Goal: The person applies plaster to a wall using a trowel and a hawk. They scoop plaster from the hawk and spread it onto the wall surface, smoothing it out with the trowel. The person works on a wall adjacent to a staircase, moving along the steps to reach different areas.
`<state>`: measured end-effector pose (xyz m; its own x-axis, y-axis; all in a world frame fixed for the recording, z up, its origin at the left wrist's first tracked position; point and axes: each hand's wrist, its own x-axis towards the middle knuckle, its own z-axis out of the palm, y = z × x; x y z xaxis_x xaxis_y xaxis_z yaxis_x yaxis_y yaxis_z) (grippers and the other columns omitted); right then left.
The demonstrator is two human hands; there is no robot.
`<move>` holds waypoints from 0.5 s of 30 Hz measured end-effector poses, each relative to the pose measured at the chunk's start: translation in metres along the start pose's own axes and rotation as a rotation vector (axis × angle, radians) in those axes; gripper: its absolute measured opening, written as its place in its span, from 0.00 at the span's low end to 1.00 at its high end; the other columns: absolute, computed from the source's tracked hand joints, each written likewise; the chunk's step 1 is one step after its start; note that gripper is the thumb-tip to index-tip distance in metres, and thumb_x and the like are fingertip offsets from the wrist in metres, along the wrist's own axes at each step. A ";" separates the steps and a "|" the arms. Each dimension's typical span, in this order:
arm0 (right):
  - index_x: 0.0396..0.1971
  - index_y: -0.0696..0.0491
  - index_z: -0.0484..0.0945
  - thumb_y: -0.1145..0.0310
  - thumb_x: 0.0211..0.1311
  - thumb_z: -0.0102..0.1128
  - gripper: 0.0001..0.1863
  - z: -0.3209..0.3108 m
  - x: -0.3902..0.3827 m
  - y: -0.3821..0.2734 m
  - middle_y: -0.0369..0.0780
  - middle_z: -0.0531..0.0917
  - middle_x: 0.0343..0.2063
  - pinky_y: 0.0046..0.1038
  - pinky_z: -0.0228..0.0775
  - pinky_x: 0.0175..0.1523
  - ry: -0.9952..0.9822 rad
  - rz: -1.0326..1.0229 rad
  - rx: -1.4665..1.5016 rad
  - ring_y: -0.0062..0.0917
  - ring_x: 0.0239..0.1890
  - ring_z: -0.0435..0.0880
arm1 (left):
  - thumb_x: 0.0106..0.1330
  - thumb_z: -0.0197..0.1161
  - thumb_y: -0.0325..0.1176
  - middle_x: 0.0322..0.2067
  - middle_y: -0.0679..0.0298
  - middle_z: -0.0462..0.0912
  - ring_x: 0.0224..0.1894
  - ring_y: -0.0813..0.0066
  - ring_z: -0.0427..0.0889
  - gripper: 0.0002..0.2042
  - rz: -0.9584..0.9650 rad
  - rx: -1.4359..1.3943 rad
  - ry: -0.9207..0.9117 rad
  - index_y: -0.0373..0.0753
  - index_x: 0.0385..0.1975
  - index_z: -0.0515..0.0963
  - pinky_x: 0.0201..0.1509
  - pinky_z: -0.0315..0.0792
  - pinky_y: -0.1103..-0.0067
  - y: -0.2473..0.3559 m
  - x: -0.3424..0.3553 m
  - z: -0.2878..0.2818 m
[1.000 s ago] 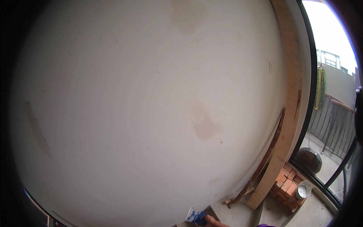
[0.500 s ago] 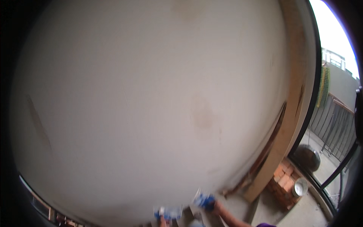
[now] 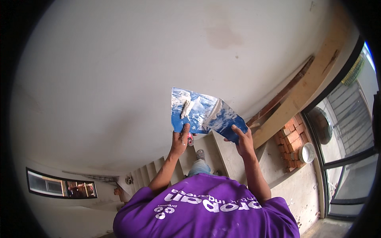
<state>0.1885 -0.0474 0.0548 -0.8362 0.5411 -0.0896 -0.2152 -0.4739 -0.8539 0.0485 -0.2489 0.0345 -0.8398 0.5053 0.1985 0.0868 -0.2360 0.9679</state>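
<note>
My left hand (image 3: 181, 139) is closed on the lower edge of a blue putty spreader (image 3: 177, 119), thumb on its near face. A lump of white putty (image 3: 187, 108) sits on that blade, with more smeared around it. My right hand (image 3: 243, 139) grips a second blue spreader (image 3: 234, 126), also streaked with white putty. Side by side, the two blades meet or overlap in the middle; where one ends under the putty is hard to tell. Both are held up before the pale wall (image 3: 111, 79). Something pink, partly hidden, shows by my left fingers.
Stairs (image 3: 220, 156) lie below, with my shoe (image 3: 200, 154) on a step. Long wooden boards (image 3: 295, 105) lean against the wall at right. Near them are stacked bricks (image 3: 291, 137), a white bucket (image 3: 306, 153) and a dark-framed glass door (image 3: 345, 131). A small window (image 3: 59, 184) is at lower left.
The view has tilted down, showing my arms, purple shirt and the stairs. Both hands, low and apart before, now hold the spreaders together near the middle of the picture.
</note>
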 end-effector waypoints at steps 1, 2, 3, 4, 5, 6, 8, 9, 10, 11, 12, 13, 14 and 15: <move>0.47 0.61 0.73 0.69 0.62 0.60 0.16 0.011 -0.001 0.000 0.41 0.81 0.36 0.28 0.81 0.31 0.003 -0.013 -0.020 0.25 0.31 0.83 | 0.73 0.51 0.42 0.31 0.66 0.79 0.25 0.80 0.79 0.14 0.016 0.053 -0.051 0.35 0.45 0.71 0.28 0.72 0.83 0.002 0.002 -0.003; 0.46 0.61 0.73 0.69 0.63 0.59 0.15 0.019 -0.003 -0.002 0.41 0.81 0.35 0.27 0.81 0.31 0.003 -0.024 -0.041 0.25 0.31 0.83 | 0.74 0.51 0.41 0.30 0.66 0.79 0.25 0.81 0.79 0.14 0.033 0.107 -0.099 0.35 0.44 0.71 0.28 0.72 0.83 0.004 0.004 -0.007; 0.46 0.61 0.74 0.70 0.63 0.59 0.14 0.024 -0.006 -0.006 0.41 0.81 0.34 0.27 0.80 0.32 -0.015 -0.087 -0.117 0.24 0.31 0.83 | 0.74 0.50 0.40 0.30 0.66 0.78 0.25 0.81 0.78 0.13 0.051 0.161 -0.146 0.34 0.43 0.71 0.28 0.72 0.83 0.007 0.006 -0.011; 0.45 0.61 0.75 0.71 0.63 0.59 0.13 0.026 -0.013 -0.013 0.40 0.81 0.34 0.26 0.79 0.33 -0.046 -0.146 -0.198 0.24 0.31 0.83 | 0.74 0.50 0.39 0.29 0.66 0.78 0.25 0.81 0.78 0.13 0.014 0.159 -0.175 0.34 0.43 0.71 0.28 0.72 0.83 0.017 0.002 -0.010; 0.44 0.61 0.76 0.72 0.63 0.58 0.12 0.027 -0.016 -0.020 0.40 0.81 0.33 0.26 0.79 0.35 -0.077 -0.202 -0.278 0.23 0.31 0.83 | 0.74 0.50 0.38 0.28 0.66 0.78 0.24 0.82 0.77 0.12 -0.024 0.155 -0.202 0.34 0.43 0.71 0.28 0.72 0.83 0.028 0.003 -0.007; 0.46 0.60 0.76 0.73 0.63 0.58 0.13 0.029 -0.020 -0.032 0.41 0.82 0.36 0.27 0.78 0.38 -0.114 -0.296 -0.487 0.26 0.34 0.83 | 0.74 0.50 0.38 0.27 0.66 0.77 0.23 0.82 0.77 0.12 -0.062 0.152 -0.227 0.34 0.43 0.71 0.27 0.71 0.83 0.040 0.004 -0.004; 0.50 0.57 0.76 0.75 0.62 0.56 0.16 0.034 -0.031 -0.064 0.45 0.83 0.43 0.30 0.76 0.43 -0.195 -0.489 -0.900 0.33 0.38 0.85 | 0.73 0.50 0.35 0.24 0.66 0.76 0.22 0.83 0.75 0.11 -0.117 0.188 -0.234 0.33 0.44 0.70 0.24 0.70 0.82 0.049 0.004 -0.002; 0.53 0.52 0.76 0.78 0.57 0.56 0.21 0.040 -0.030 -0.069 0.44 0.82 0.47 0.32 0.75 0.46 -0.254 -0.634 -0.994 0.38 0.42 0.83 | 0.73 0.50 0.34 0.24 0.65 0.76 0.22 0.83 0.75 0.10 -0.129 0.201 -0.251 0.33 0.44 0.70 0.24 0.70 0.82 0.045 0.003 -0.004; 0.54 0.51 0.76 0.79 0.55 0.56 0.23 0.045 -0.026 -0.066 0.43 0.82 0.47 0.33 0.75 0.46 -0.267 -0.634 -1.050 0.38 0.43 0.83 | 0.73 0.50 0.34 0.24 0.65 0.76 0.22 0.83 0.75 0.10 -0.143 0.211 -0.277 0.33 0.44 0.70 0.23 0.69 0.82 0.044 0.006 -0.007; 0.54 0.50 0.76 0.79 0.53 0.57 0.25 0.049 -0.023 -0.062 0.41 0.82 0.48 0.33 0.76 0.46 -0.283 -0.633 -1.107 0.38 0.44 0.82 | 0.71 0.50 0.31 0.26 0.64 0.76 0.21 0.84 0.73 0.11 -0.160 0.229 -0.300 0.32 0.48 0.69 0.22 0.68 0.82 0.045 0.006 -0.008; 0.54 0.49 0.76 0.80 0.51 0.57 0.27 0.052 -0.020 -0.058 0.40 0.82 0.48 0.34 0.76 0.46 -0.300 -0.633 -1.164 0.38 0.44 0.82 | 0.71 0.50 0.31 0.26 0.64 0.76 0.21 0.84 0.73 0.12 -0.166 0.245 -0.314 0.32 0.49 0.68 0.22 0.68 0.82 0.046 0.004 -0.008; 0.56 0.45 0.75 0.80 0.45 0.59 0.32 0.050 -0.014 -0.056 0.37 0.81 0.50 0.35 0.76 0.47 -0.338 -0.612 -1.216 0.37 0.46 0.82 | 0.71 0.50 0.30 0.26 0.64 0.76 0.20 0.84 0.72 0.12 -0.165 0.262 -0.325 0.31 0.50 0.67 0.22 0.67 0.82 0.048 0.005 -0.003; 0.56 0.45 0.75 0.79 0.45 0.59 0.32 0.047 -0.011 -0.052 0.37 0.81 0.50 0.35 0.76 0.47 -0.356 -0.635 -1.240 0.36 0.46 0.81 | 0.71 0.50 0.29 0.26 0.65 0.76 0.20 0.84 0.72 0.13 -0.163 0.279 -0.336 0.31 0.52 0.67 0.22 0.67 0.82 0.051 0.006 0.003; 0.57 0.44 0.75 0.79 0.44 0.59 0.33 0.043 -0.009 -0.047 0.37 0.81 0.51 0.34 0.76 0.47 -0.372 -0.659 -1.263 0.36 0.46 0.81 | 0.70 0.51 0.27 0.26 0.66 0.75 0.24 0.85 0.72 0.10 -0.099 0.274 -0.315 0.33 0.48 0.69 0.25 0.67 0.82 0.057 0.007 0.012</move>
<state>0.1844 -0.0598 0.1178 -0.8848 0.1152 0.4515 -0.1902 0.7953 -0.5756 0.0538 -0.2485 0.0926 -0.6502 0.7533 0.0993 0.1889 0.0336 0.9814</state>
